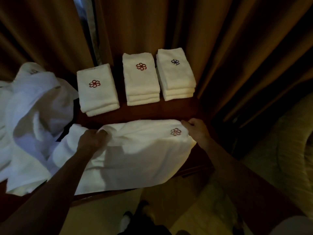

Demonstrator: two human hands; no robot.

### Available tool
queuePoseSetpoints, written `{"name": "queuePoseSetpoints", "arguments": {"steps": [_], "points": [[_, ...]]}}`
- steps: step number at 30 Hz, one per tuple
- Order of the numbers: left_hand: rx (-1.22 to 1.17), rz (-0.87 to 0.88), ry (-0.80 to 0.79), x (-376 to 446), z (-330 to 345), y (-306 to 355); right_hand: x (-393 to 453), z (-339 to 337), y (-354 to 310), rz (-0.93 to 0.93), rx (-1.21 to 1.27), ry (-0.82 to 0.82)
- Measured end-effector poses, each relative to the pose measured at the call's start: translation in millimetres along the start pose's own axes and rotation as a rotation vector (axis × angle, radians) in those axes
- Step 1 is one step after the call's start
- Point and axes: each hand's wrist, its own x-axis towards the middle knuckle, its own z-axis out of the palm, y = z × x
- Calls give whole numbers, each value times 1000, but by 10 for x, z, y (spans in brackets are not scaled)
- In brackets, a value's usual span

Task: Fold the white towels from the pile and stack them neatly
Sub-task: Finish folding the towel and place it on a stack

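White terry cloth lies spread across the near edge of the dark wooden surface (169, 111), and this towel (135, 155) is the one in hand: its front hem hangs a little over the edge toward the person, and its far edge runs between the two hands. The left hand (92, 139) has its grip closed on a bunched fold near the far left corner, fingers curled into the cloth; the right hand (197, 128) pinches the far right corner just beside the embroidered flower emblem (175, 131). The step appears to be an early fold, and doing it well likely means pulling the far edge taut between both grips first, so the puckers around the left hand flatten, then bringing the edges together squarely with corners matched. Keeping the emblem where it can finish on the top face seems wise, since each finished stack shows it there. To the left, the unfolded pile (33, 116) sits crumpled, touching the towel's left end, so the fold should stay clear of it. Farther back stand three folded stacks: the left stack (97, 92), the middle stack (141, 80) and the right stack (176, 75), side by side with narrow gaps. Behind them brown curtains (220, 39) hang.
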Motion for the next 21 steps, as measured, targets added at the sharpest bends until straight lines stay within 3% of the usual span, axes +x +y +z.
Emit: {"name": "queuePoseSetpoints", "arguments": {"steps": [6,8,11,13,14,16,17,21], "points": [[-102,248,-30,-84,15,92,102,-27,17,13,8,101],[-63,275,30,-53,102,97,90,-17,74,42,31,45],[237,403,264,-91,209,83,-110,103,230,-29,-240,-64],[352,638,424,-243,358,79,-287,235,406,-139,-474,-61],[344,788,422,-372,460,84,-351,289,516,-163,-577,-60],[366,1017,246,-639,694,17,-458,363,665,-125,-643,-19],[413,1042,137,-736,810,-82,-507,385,714,-74,-607,24],[683,754,-81,-907,1134,-504,-567,317,665,120,-157,218]]}}
